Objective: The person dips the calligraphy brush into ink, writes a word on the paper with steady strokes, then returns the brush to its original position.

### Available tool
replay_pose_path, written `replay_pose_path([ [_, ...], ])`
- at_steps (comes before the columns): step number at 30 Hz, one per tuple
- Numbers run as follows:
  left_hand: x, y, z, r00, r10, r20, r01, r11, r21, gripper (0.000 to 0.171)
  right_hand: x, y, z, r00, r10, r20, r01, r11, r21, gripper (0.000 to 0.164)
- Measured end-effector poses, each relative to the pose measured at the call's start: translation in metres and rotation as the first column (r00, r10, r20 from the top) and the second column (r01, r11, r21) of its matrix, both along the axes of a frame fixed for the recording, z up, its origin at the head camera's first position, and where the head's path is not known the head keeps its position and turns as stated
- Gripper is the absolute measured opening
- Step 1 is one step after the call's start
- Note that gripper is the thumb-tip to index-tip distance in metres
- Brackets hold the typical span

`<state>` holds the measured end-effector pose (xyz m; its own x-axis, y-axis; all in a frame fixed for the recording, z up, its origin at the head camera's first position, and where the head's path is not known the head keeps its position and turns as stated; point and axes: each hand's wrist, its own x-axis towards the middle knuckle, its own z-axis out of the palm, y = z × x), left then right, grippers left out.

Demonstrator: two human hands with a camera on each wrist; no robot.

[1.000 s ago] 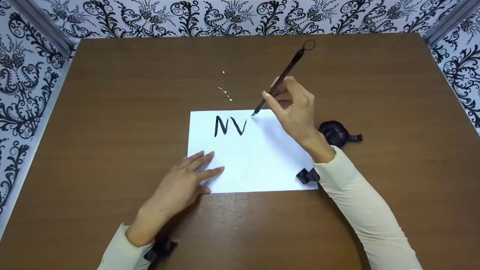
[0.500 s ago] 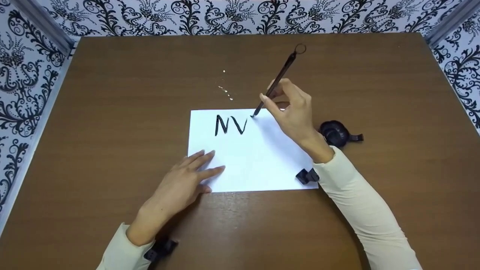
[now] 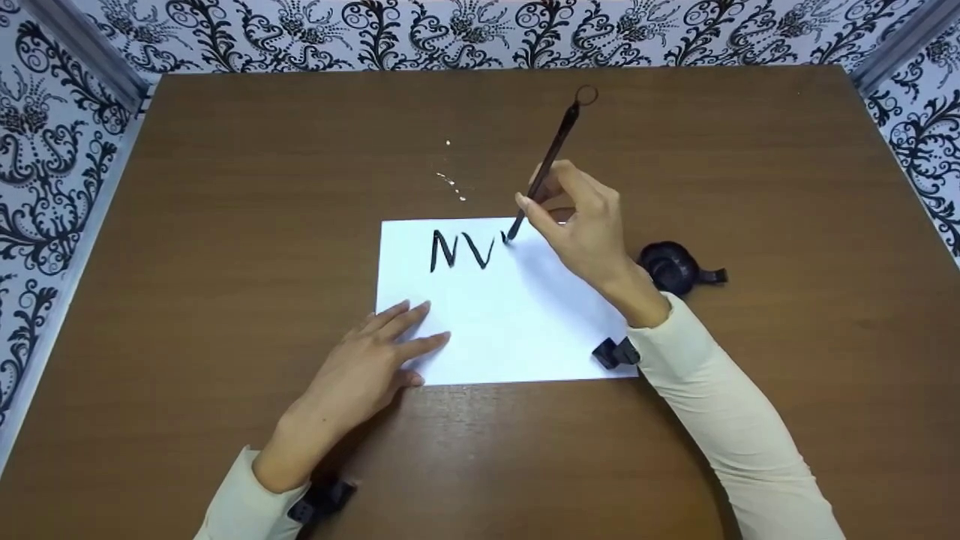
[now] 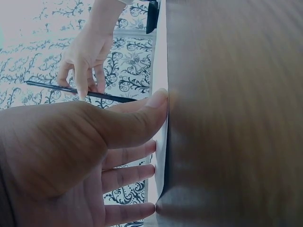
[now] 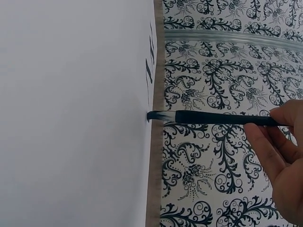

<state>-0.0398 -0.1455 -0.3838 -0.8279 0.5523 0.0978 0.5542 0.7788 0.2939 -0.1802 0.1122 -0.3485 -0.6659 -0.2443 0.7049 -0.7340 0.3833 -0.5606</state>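
At the far left, black-and-white wallpaper (image 3: 45, 187) runs alongside the brown counter (image 3: 225, 225). My left sleeve (image 3: 251, 502) is cream, with a black device (image 3: 321, 504) at the cuff. From it my left grip (image 3: 360, 375) reaches up and to the right, fingers spread apart, fingertips resting on the lower left corner of the white paper (image 3: 510, 330), thumb at its near edge. The paper lies flat on the counter. Beyond its far edge are a few pale specks (image 3: 450, 181). Along the top of the paper, I see a black N (image 3: 443, 251), then a V (image 3: 478, 251), then a short new-looking stroke (image 3: 503, 237). On that stroke sits the dark tip of my brush (image 3: 553, 150), bent against the paper; its handle leans up to the right and ends in a loop (image 3: 586, 94). My right grip (image 3: 589, 225) pinches the handle between thumb and fingers, above the paper. Just beside my right wrist, partly hidden by it, a black dish (image 3: 671, 266) stands on the counter, its stubby handle pointing right.
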Motion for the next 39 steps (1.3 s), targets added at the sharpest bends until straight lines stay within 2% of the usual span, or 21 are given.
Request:
replay_pose_path([
  [7, 0.0, 0.0, 0.0, 1.0, 0.009, 0.01, -0.009, 1.0, -0.003, 0.047, 0.001, 0.0, 0.002, 1.0, 0.011, -0.005, -0.011, 1.0, 0.008, 0.013],
  [23, -0.001, 0.001, 0.001, 1.0, -0.002, -0.031, 0.002, 1.0, -0.015, 0.046, 0.006, 0.0, 0.01, 1.0, 0.019, 0.006, -0.019, 0.996, 0.086, 0.015],
  [39, 0.0, 0.002, 0.001, 1.0, 0.015, 0.005, -0.015, 1.0, -0.017, 0.047, 0.01, 0.0, 0.011, 0.997, 0.079, 0.024, -0.082, 0.988, 0.13, 0.014],
])
